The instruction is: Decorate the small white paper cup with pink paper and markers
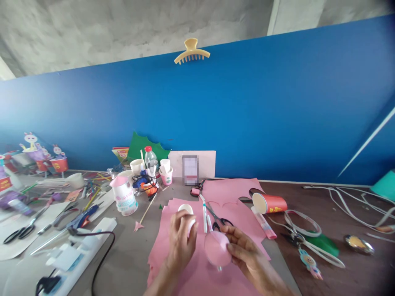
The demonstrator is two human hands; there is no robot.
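My left hand [182, 239] is closed around a white paper cup [185, 208], whose round end shows beyond my fingers. A pale part also shows between the fingers and thumb, but most of the grip is hidden. Between the thumb and fingers of my right hand [242, 250] is a round pink paper disc [217, 249], held by its right edge. Under both hands lie pink paper sheets [173, 263]. Black-handled scissors [218, 218] rest on the paper just past the disc, beside a white marker pen [204, 216].
A red paper cup [273, 203] lies on its side at right, near a white cord [331, 257] with a charm. At left stand a decorated cup tower [124, 195], a glue gun [83, 218] and a power strip [86, 250]. A plastic bottle [151, 159] stands behind.
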